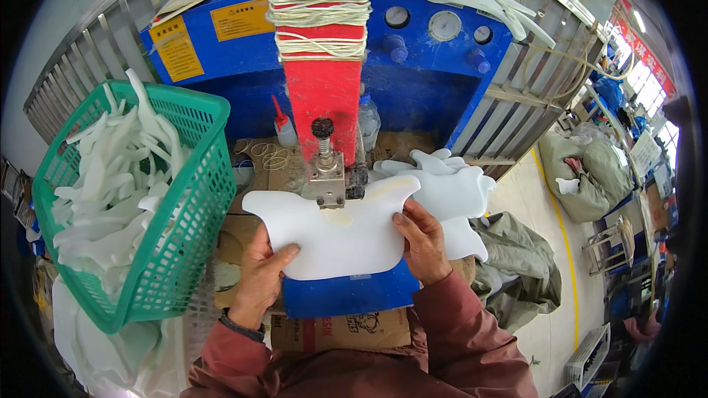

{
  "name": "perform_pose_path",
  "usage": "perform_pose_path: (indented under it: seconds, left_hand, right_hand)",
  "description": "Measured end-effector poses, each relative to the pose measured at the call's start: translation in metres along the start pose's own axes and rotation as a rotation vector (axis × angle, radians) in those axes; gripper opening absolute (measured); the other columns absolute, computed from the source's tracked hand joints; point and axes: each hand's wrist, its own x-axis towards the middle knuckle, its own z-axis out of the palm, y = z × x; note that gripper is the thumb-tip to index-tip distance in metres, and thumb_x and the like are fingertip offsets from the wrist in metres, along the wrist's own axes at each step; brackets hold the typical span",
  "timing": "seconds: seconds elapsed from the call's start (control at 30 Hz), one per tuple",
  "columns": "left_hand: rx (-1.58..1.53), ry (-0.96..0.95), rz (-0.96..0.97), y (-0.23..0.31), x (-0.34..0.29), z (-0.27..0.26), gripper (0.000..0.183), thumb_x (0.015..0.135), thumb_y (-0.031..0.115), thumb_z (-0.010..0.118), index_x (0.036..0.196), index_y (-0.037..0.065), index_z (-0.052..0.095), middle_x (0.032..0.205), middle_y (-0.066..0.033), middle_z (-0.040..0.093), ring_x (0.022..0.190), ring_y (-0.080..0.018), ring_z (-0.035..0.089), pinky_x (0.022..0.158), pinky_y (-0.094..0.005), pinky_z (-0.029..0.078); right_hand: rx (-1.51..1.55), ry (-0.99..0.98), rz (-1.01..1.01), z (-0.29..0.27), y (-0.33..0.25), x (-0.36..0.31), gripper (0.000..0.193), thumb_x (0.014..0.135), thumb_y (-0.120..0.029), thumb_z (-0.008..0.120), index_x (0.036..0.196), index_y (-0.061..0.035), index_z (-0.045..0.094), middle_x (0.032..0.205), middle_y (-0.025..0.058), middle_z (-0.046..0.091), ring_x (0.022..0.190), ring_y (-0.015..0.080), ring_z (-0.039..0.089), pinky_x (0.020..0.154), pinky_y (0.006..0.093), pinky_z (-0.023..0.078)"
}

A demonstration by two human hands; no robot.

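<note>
White panel (pixel 339 247) beneath the metal head (pixel 325 180) of the red arm (pixel 323 96), pinched near opposite edges between fingers of left hand (pixel 264 269) and right hand (pixel 426 245), presumably for even, steady support. Green basket (pixel 183 232) of white pieces (pixel 118 177) at left, likely for easy reach.

A smooth white sheet (pixel 335 248) with flared upper corners spans the left hand (pixel 264 264) and right hand (pixel 425 242). Pale yellow marks its upper part; the partly hidden top edge appears to dip.
</note>
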Motion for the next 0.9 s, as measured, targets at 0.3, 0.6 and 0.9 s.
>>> perform_pose_path:
  seconds: [0.3, 0.6, 0.9]
  left_hand:
    - [-0.015, -0.038, -0.01, -0.002, -0.001, 0.018, 0.063, 0.096, -0.011, 0.061, 0.154, 0.004, 0.042, 0.14, -0.0088, 0.061, 0.125, -0.0177, 0.061, 0.107, -0.0346, 0.049]
    - [-0.043, -0.062, -0.057, -0.01, -0.001, 0.029, 0.07, 0.096, -0.011, 0.061, 0.158, 0.004, 0.035, 0.144, -0.0092, 0.058, 0.127, -0.0178, 0.059, 0.108, -0.0343, 0.048]
    - [-0.051, -0.089, -0.076, -0.018, -0.003, 0.041, 0.073, 0.095, -0.011, 0.06, 0.16, 0.005, 0.032, 0.145, -0.0093, 0.057, 0.128, -0.0176, 0.059, 0.107, -0.0338, 0.05]
  right_hand:
    - [-0.02, 0.025, -0.033, -0.001, -0.016, -0.018, 0.032, 0.104, -0.006, 0.06, 0.135, 0.0028, 0.062, 0.119, 0.005, 0.07, 0.105, 0.0119, 0.066, 0.091, 0.0266, 0.053]
    - [-0.003, 0.046, -0.058, -0.017, -0.017, -0.029, 0.031, 0.104, -0.004, 0.059, 0.134, 0.0034, 0.063, 0.122, 0.0072, 0.07, 0.108, 0.014, 0.066, 0.095, 0.0282, 0.054]
    - [-0.01, 0.082, -0.067, -0.028, -0.021, -0.038, 0.032, 0.103, -0.003, 0.059, 0.134, 0.0037, 0.063, 0.123, 0.0078, 0.071, 0.108, 0.0147, 0.067, 0.095, 0.0288, 0.054]
